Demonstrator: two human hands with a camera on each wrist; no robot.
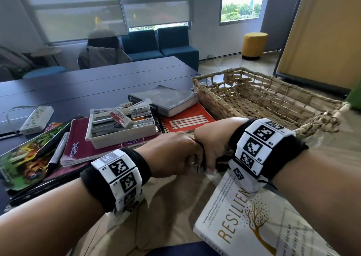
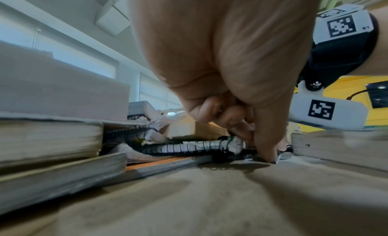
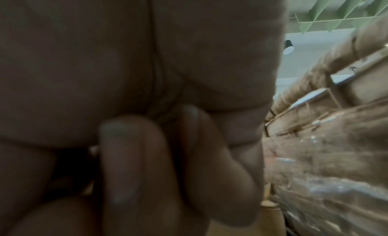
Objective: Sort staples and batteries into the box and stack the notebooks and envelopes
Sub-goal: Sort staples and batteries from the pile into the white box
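My two hands meet over a brown envelope [image 1: 166, 207] at the table's near edge. In the left wrist view my left hand [image 2: 262, 148] has its fingers curled, and its tip pinches a small grey staple strip [image 2: 282, 156] against the envelope. My right hand [image 1: 209, 166] touches the left hand [image 1: 193, 162]; its fingers [image 3: 134, 165] curl against the palm and anything inside is hidden. The white box [image 1: 125, 140] holds grey staple strips [image 1: 103, 125], batteries [image 1: 140, 117] and an eraser [image 1: 121, 119]. It stands on a maroon notebook [image 1: 78, 148], with an orange spiral notebook [image 1: 187, 121] to its right.
A wicker basket [image 1: 263, 99] stands at the right, close to my right wrist. A grey book [image 1: 166, 99] lies behind the box and a white book [image 1: 254, 226] under my right forearm. Left are a marker [image 1: 58, 150], a colourful notebook [image 1: 25, 158] and a power strip [image 1: 37, 119].
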